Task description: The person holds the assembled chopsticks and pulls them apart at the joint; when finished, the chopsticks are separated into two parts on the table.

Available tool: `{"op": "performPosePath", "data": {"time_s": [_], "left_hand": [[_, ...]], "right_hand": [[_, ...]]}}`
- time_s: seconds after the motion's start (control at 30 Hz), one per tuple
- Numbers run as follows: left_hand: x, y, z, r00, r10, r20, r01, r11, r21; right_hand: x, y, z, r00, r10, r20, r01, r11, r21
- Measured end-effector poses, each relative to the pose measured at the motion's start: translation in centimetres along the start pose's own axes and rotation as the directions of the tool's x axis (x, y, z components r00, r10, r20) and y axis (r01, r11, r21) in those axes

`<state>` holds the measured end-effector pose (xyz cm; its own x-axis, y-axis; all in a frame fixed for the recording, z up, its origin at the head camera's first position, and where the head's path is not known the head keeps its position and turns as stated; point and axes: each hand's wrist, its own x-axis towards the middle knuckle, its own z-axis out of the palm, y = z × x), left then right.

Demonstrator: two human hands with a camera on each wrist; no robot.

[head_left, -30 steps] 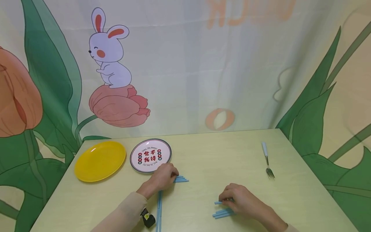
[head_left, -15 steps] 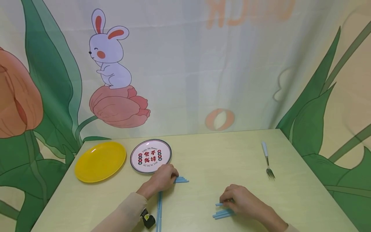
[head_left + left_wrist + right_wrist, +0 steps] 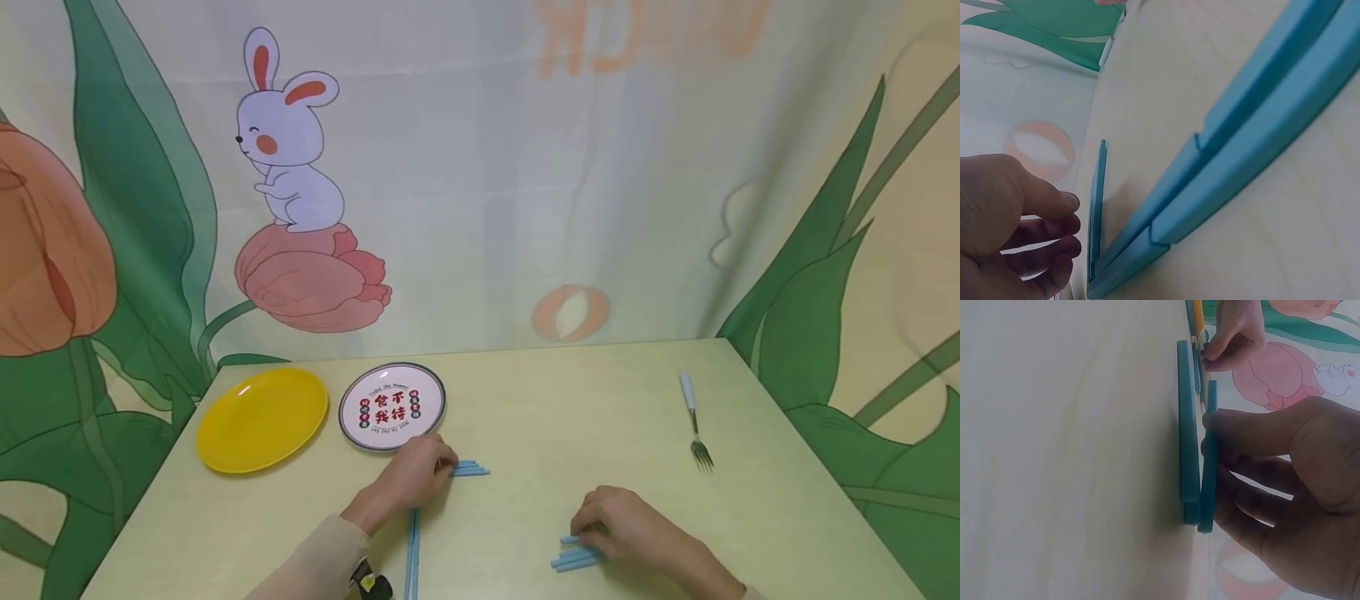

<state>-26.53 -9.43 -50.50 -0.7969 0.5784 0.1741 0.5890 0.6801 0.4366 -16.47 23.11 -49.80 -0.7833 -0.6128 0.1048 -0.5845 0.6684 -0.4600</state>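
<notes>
My left hand [image 3: 416, 471] is beside a small group of light-blue sticks [image 3: 471, 468]. In the left wrist view its fingers are loosely bent, with a gap between the fingertips and the upright-looking sticks [image 3: 1098, 206]. Two long blue sticks [image 3: 412, 554] run toward me below that hand, showing stepped edges in the left wrist view. My right hand [image 3: 626, 525] pinches one blue stick [image 3: 1209, 462] between thumb and fingers. Just beside it, more blue sticks [image 3: 576, 560] lie on the table, their far ends hidden by the hand.
A yellow plate [image 3: 262, 421] stands at the back left. Next to it is a white plate with red characters [image 3: 393, 422], close behind my left hand. A fork with a white handle [image 3: 696, 425] lies on the right side of the pale table [image 3: 570, 417]. Behind hangs a printed cloth [image 3: 465, 192].
My left hand has drawn slightly back and left from its sticks. The stick in my right hand has come closer to the ones lying beside it. The view has tilted a little.
</notes>
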Motion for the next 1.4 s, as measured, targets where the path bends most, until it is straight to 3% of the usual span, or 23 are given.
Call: {"op": "performPosePath", "data": {"time_s": [0.33,0.53,0.97,1.23,1.4], "left_hand": [[-1.9,1.0,-0.6,0.997,-0.001,-0.072,0.002,1.0,0.015],[-3.2,1.5,-0.8,0.997,-0.055,-0.056,0.054,0.998,-0.019],[-5.5,2.5,-1.2,0.993,-0.106,-0.05,0.104,0.994,-0.043],[-6.7,2.8,-1.2,0.989,-0.108,-0.104,0.107,0.994,-0.015],[-7.4,2.9,-1.0,0.988,-0.123,-0.09,0.122,0.992,-0.009]], "right_hand": [[0.1,0.3,0.0,0.999,0.027,0.036,-0.027,1.0,0.006],[0.2,0.3,-0.1,0.998,0.03,0.056,-0.031,0.999,0.017],[0.4,0.4,-0.1,0.996,0.04,0.085,-0.044,0.998,0.043],[0.4,0.4,-0.1,0.993,0.062,0.103,-0.068,0.997,0.048],[0.3,0.4,0.0,0.992,0.063,0.108,-0.069,0.996,0.053]]}}
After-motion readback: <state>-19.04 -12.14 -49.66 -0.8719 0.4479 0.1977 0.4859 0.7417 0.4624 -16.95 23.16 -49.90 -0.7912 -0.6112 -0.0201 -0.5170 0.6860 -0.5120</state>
